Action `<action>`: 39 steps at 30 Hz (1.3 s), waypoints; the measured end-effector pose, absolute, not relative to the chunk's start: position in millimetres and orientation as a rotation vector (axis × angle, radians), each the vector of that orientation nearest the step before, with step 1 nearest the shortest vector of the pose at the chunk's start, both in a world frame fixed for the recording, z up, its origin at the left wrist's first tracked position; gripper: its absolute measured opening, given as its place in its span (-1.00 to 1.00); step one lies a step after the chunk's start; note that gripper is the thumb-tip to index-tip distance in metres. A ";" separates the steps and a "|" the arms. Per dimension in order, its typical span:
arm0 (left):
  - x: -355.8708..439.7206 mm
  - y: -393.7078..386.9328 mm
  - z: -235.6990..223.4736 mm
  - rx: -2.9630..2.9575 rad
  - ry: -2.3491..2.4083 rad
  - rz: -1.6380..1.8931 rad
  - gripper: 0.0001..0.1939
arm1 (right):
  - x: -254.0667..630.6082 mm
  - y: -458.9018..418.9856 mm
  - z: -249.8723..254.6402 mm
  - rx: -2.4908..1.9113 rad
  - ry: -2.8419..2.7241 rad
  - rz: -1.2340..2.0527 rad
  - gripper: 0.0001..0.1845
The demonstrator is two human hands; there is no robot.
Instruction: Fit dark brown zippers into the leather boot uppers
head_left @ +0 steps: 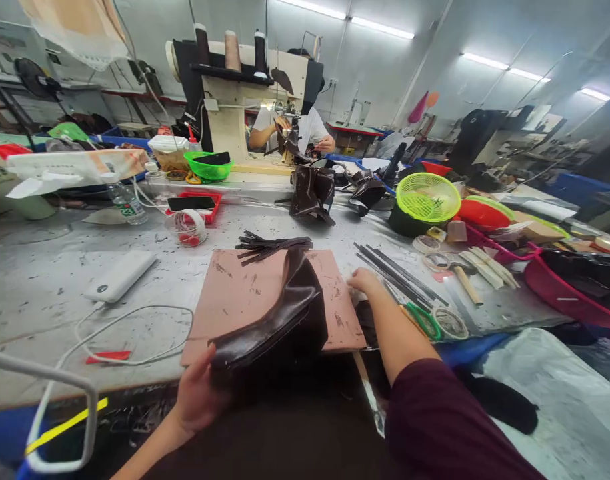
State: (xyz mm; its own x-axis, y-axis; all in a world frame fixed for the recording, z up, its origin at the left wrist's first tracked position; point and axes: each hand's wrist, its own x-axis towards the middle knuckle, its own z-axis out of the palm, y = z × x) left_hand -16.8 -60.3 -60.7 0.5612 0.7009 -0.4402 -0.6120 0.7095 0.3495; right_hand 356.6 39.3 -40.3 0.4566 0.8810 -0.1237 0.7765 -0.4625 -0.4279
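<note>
A glossy dark brown leather boot upper [275,327] lies tilted over the front of a pinkish cutting board [239,287]. My left hand [199,390] grips its lower left end, thumb on top and the other fingers out of sight beneath. Beside the board's right edge, my right hand [365,283] is closed with its fingers curled; whatever it may hold is hidden. Dark narrow strips [399,273] lie on the table just right of that hand. A bundle of similar short strips [269,245] rests across the board's back edge.
Green-handled scissors [425,321], tape rolls and a wooden-handled tool [467,285] lie to the right, near a magenta basket [559,280]. A white power bank [122,277] with a cable is at left. Behind, another person works at a sewing machine [249,100].
</note>
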 end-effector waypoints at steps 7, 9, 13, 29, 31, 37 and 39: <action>-9.6 -64.4 -50.3 0.097 0.777 0.883 -0.86 | 288.5 -20.2 6.3 -1.363 -1.193 0.729 -0.81; -7.5 -65.6 -46.4 0.119 0.763 0.865 -0.86 | 251.3 -41.4 12.3 -1.000 -1.344 1.109 -0.79; -1.8 -65.8 -42.2 0.175 0.610 0.747 -0.78 | 196.3 -57.9 1.2 -0.850 -1.590 1.364 -0.75; -3.9 -67.9 -52.5 0.101 0.431 0.726 -0.63 | 181.8 -60.3 -13.5 -1.083 -1.892 0.848 -0.75; -4.1 -68.1 -52.2 0.100 0.439 0.719 -0.64 | 181.8 -61.1 -14.3 -1.075 -1.899 0.849 -0.75; -2.8 -68.3 -49.1 0.095 0.504 0.714 -0.64 | 181.2 -62.5 -14.0 -1.078 -1.952 0.777 -0.76; -2.2 -68.6 -47.3 0.088 0.515 0.713 -0.62 | 181.1 -62.7 -14.3 -1.074 -1.977 0.749 -0.76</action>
